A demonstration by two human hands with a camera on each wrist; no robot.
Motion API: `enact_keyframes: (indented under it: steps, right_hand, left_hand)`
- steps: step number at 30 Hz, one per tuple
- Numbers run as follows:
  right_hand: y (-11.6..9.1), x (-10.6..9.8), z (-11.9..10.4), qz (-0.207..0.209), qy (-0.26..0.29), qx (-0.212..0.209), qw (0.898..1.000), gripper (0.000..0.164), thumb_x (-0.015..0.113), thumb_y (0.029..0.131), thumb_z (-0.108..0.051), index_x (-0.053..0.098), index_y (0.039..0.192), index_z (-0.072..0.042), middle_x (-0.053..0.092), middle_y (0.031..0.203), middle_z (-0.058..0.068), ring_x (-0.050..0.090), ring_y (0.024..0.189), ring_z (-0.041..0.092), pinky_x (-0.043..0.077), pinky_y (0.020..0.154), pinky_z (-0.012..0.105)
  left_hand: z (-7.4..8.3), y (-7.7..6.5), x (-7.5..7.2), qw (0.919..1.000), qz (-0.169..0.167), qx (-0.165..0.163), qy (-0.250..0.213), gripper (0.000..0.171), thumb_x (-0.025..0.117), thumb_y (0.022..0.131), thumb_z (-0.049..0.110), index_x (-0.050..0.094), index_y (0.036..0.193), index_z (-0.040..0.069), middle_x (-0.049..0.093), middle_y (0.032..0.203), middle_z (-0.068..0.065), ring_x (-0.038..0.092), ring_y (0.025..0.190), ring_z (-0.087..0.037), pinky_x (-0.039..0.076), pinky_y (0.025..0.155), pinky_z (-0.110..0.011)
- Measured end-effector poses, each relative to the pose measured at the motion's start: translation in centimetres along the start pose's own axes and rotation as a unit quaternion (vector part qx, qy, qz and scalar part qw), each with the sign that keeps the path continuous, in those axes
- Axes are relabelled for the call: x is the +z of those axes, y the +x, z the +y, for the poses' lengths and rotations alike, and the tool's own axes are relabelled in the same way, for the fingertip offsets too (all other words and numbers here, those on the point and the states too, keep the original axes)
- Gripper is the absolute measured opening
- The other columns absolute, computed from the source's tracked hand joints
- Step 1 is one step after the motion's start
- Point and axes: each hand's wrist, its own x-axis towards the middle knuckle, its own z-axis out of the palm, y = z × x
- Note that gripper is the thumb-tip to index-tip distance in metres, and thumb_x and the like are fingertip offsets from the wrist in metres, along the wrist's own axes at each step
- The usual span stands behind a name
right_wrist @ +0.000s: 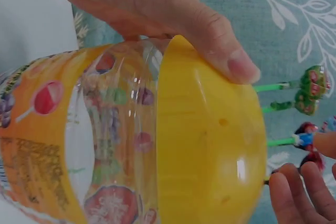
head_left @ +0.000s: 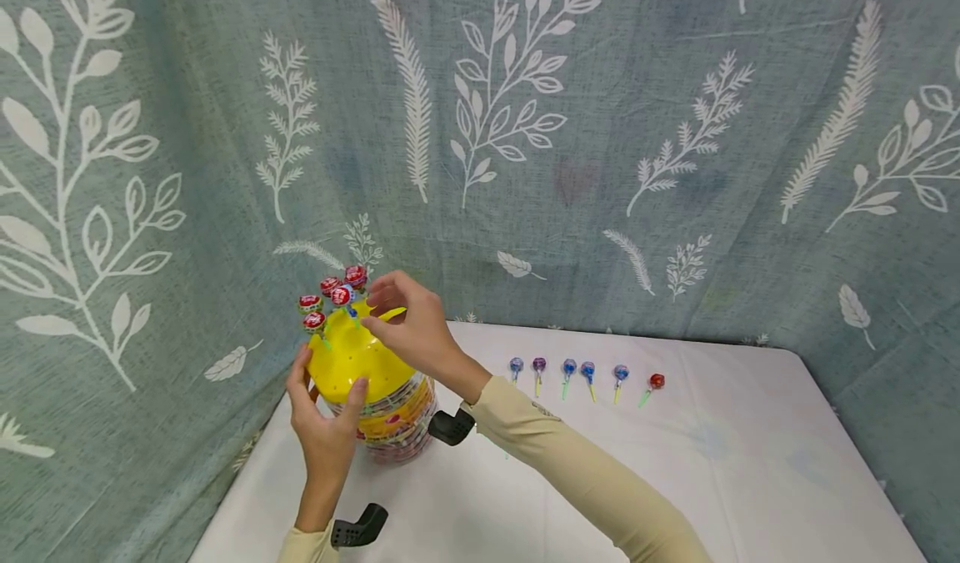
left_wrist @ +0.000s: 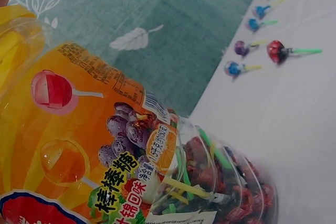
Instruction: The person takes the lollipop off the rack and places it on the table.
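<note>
Lollipop [head_left: 342, 296] right at my right hand's [head_left: 417, 317] thumb, fingers curved beside it (pinching or not, I can't tell!). My left hand [head_left: 327, 425] clasps the yellow lid [head_left: 360, 359] just below; four red-topped lollipops [head_left: 314, 321] stand past the right fingertips, the jar [head_left: 395, 425] under that lid.

A long, light tan right sleeve [head_left: 592, 467] is at five o'clock, with a little grey mark [head_left: 546, 411] near its end. The left sleeve [head_left: 306, 546], at seven o'clock, matches. Each has a bent black wrist camera, the right one [head_left: 452, 427] at six o'clock, the left one [head_left: 360, 527] at seven.
</note>
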Motion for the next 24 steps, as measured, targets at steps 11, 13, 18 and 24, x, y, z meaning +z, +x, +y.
enact_keyframes:
  steps: [11, 13, 18, 24]
  right_hand:
    - [1.5, 2.2, 0.7, -0.017, -0.029, -0.068, 0.997, 0.037, 0.066, 0.084, 0.002, 0.050, 0.116, -0.007, 0.062, 0.092, 0.006, 0.060, 0.079, 0.004, 0.049, 0.073, 0.015]
    - [1.6, 2.3, 0.7, -0.017, -0.032, -0.076, 0.996, 0.037, 0.066, 0.084, 0.002, 0.050, 0.116, -0.007, 0.062, 0.091, 0.006, 0.060, 0.078, 0.005, 0.049, 0.073, 0.014]
    - [1.8, 2.2, 0.6, -0.020, -0.023, -0.075, 0.997, 0.037, 0.066, 0.085, 0.001, 0.051, 0.118, -0.006, 0.063, 0.092, 0.006, 0.061, 0.080, 0.005, 0.050, 0.073, 0.015]
    - [1.9, 1.2, -0.2, -0.014, -0.005, -0.070, 0.997, 0.038, 0.066, 0.085, 0.000, 0.051, 0.120, -0.005, 0.064, 0.091, 0.011, 0.063, 0.080, 0.012, 0.051, 0.073, 0.019]
  left_hand:
    - [0.0, -0.1, 0.1, 1.0000, 0.006, 0.006, -0.002, 0.080, 0.072, 0.079, 0.016, 0.029, 0.147, 0.018, 0.032, 0.149, 0.005, 0.032, 0.134, -0.017, 0.028, 0.106, -0.039]
    - [0.0, -0.1, 0.0, 0.9999, 0.005, 0.009, 0.000, 0.079, 0.072, 0.080, 0.016, 0.029, 0.147, 0.018, 0.032, 0.149, 0.004, 0.033, 0.133, -0.017, 0.028, 0.105, -0.035]
    - [0.0, -0.1, 0.0, 0.9999, 0.011, 0.010, 0.001, 0.079, 0.072, 0.080, 0.016, 0.030, 0.147, 0.018, 0.034, 0.148, 0.004, 0.033, 0.133, -0.017, 0.028, 0.105, -0.032]
    - [0.2, 0.0, -0.1, 1.0000, 0.004, -0.007, -0.004, 0.080, 0.072, 0.080, 0.016, 0.029, 0.147, 0.020, 0.033, 0.148, 0.006, 0.032, 0.133, -0.015, 0.027, 0.106, -0.036]
